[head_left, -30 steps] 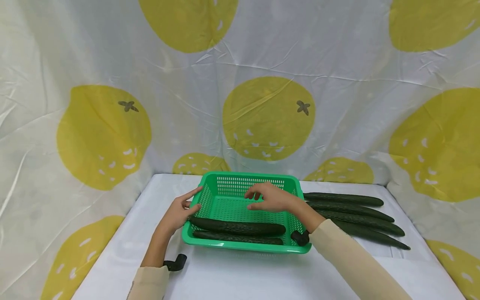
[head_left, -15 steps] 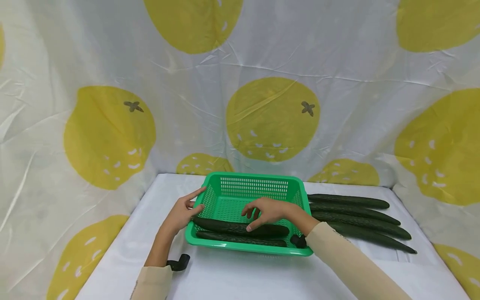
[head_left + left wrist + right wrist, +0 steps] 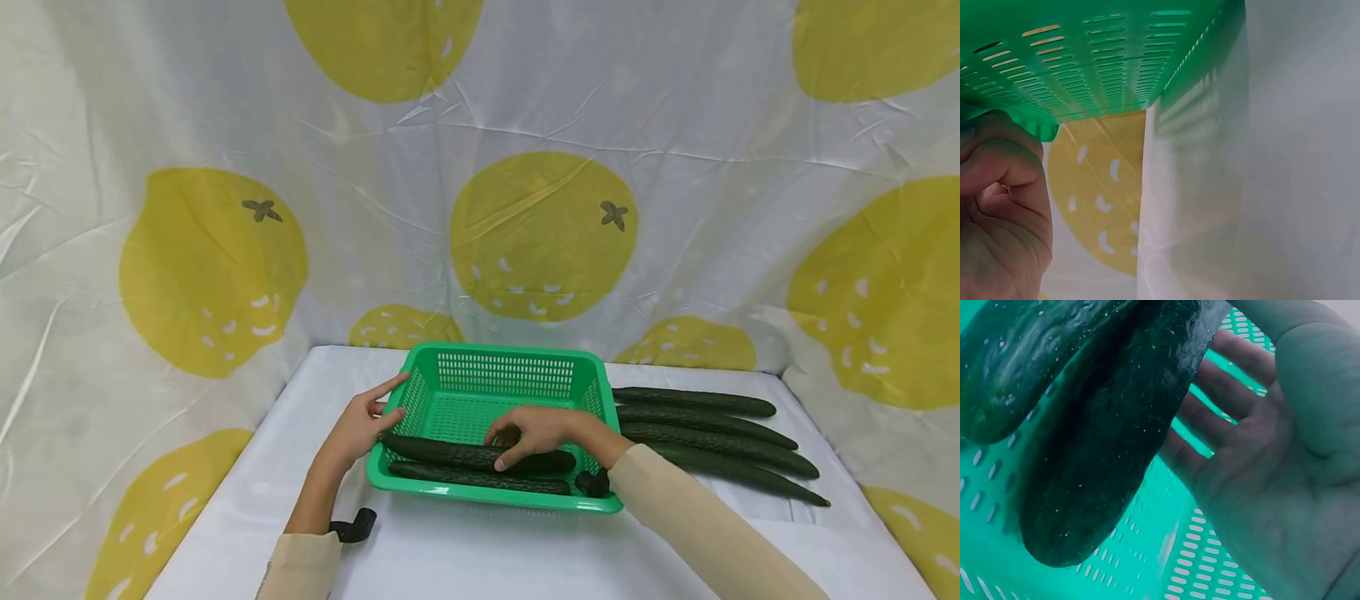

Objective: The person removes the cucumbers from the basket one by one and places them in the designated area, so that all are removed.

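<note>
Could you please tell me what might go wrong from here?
The right hand holds the rear cucumber right of its middle, so its left end could dip or catch the green basket if lifted. The front cucumber lies close alongside and might get nudged. The left hand holds only the basket's left side, so a knock could swing it round.

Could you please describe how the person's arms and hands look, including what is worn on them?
The left hand and right hand are bare, with no gloves or rings visible. The left sleeve and right sleeve are plain beige. A small black piece shows near each cuff: the left piece looks bent; the right piece looks rounded. I see no cables.
</note>
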{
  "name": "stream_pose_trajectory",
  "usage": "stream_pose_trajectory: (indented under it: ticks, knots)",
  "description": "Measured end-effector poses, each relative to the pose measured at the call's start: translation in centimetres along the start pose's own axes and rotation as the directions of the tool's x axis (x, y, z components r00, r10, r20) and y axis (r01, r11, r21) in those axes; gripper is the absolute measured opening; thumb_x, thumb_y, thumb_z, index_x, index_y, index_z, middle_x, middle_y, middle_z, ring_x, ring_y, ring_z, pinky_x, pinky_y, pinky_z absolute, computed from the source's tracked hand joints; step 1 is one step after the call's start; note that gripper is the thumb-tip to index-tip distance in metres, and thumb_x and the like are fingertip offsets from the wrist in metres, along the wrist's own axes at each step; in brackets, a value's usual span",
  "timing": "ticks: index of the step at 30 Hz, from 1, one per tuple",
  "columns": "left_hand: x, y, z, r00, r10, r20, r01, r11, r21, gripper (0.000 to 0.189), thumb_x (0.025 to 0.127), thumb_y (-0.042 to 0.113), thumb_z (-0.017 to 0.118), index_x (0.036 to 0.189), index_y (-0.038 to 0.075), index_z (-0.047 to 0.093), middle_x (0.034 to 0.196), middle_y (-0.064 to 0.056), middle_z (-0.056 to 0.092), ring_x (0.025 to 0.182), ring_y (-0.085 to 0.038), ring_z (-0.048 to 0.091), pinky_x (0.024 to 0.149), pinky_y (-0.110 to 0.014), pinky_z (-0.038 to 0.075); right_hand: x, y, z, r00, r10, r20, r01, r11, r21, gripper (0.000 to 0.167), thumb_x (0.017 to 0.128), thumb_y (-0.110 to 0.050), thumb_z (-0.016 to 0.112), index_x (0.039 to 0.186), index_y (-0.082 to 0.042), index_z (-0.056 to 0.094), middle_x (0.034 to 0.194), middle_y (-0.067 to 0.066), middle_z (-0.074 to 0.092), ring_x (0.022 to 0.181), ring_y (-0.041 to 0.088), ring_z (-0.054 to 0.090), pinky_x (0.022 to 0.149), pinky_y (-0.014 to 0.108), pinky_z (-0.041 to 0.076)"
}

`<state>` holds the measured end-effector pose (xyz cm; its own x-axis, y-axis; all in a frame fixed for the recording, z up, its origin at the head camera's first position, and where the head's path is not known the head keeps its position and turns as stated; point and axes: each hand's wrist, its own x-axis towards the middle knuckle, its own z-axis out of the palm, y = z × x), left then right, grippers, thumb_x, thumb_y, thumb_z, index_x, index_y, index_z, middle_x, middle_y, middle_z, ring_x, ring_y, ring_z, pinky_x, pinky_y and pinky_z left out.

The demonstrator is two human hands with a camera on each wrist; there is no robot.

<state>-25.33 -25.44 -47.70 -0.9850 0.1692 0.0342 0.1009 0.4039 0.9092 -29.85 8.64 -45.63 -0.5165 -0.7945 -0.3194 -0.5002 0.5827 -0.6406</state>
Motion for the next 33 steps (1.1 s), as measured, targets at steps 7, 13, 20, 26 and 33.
stream_pose_trajectory:
  ticks: [7, 13, 20, 26, 33]
  knots:
    - [-0.1, 0.1, 0.1, 1.0, 0.009, -0.009, -0.009, 1.0, 0.014, 0.063, 0.1, 0.017, 0.065, 0.158, 0.027, 0.043, 0.075, -0.018, 0.068, 0.054, -0.011, 0.048, 0.052, -0.027, 0.043, 0.1, 0.1, 0.3, 1.0, -0.003, 0.013, 0.003, 0.999, -0.045, 0.05, 0.091, -0.039, 0.079, 0.135, -0.019, 0.067, 0.131, -0.007, 0.067, 0.11, 0.003, 0.063, 0.095, 0.026, 0.053]
    - [-0.1, 0.0, 0.2, 1.0, 0.02, 0.002, -0.02, 1.0, -0.004, 0.063, 0.1, 0.015, 0.064, 0.158, 0.025, 0.043, 0.068, -0.016, 0.063, 0.048, -0.009, 0.043, 0.048, -0.026, 0.04, -0.1, 0.1, 0.1, 1.0, -0.022, -0.003, 0.022, 0.999, -0.028, 0.046, 0.091, -0.035, 0.08, 0.132, -0.018, 0.068, 0.131, -0.005, 0.066, 0.112, 0.01, 0.063, 0.095, 0.028, 0.053]
    - [0.0, 0.0, 0.1, 0.999, 0.035, 0.002, -0.035, 0.999, -0.011, 0.062, 0.101, 0.014, 0.063, 0.158, 0.025, 0.043, 0.062, -0.008, 0.056, 0.045, -0.008, 0.037, 0.047, -0.025, 0.038, -0.9, 0.0, -0.8, 0.995, -0.021, -0.099, 0.022, 1.0, 0.002, 0.043, 0.092, -0.036, 0.079, 0.13, -0.022, 0.065, 0.135, -0.001, 0.062, 0.128, 0.023, 0.059, 0.105, 0.044, 0.049]
    - [0.2, -0.4, 0.2, 0.999, 0.052, 0.008, -0.052, 0.998, -0.028, 0.062, 0.101, 0.014, 0.063, 0.158, 0.026, 0.043, 0.06, -0.003, 0.051, 0.044, -0.008, 0.033, 0.044, -0.024, 0.033, -1.7, -0.2, -1.6, 0.977, -0.066, -0.204, 0.07, 0.997, 0.011, 0.044, 0.093, -0.035, 0.077, 0.133, -0.021, 0.064, 0.135, -0.001, 0.062, 0.129, 0.023, 0.057, 0.106, 0.047, 0.048]
    - [0.2, -0.4, 0.1, 0.999, 0.053, 0.009, -0.052, 0.998, -0.028, 0.062, 0.102, 0.017, 0.065, 0.158, 0.024, 0.043, 0.058, 0.0, 0.052, 0.045, -0.008, 0.038, 0.047, -0.025, 0.037, -2.8, -1.9, -2.9, 0.959, -0.109, -0.262, 0.104, 0.994, -0.031, 0.046, 0.096, -0.038, 0.074, 0.137, -0.021, 0.063, 0.136, -0.001, 0.064, 0.127, 0.021, 0.059, 0.101, 0.045, 0.051]
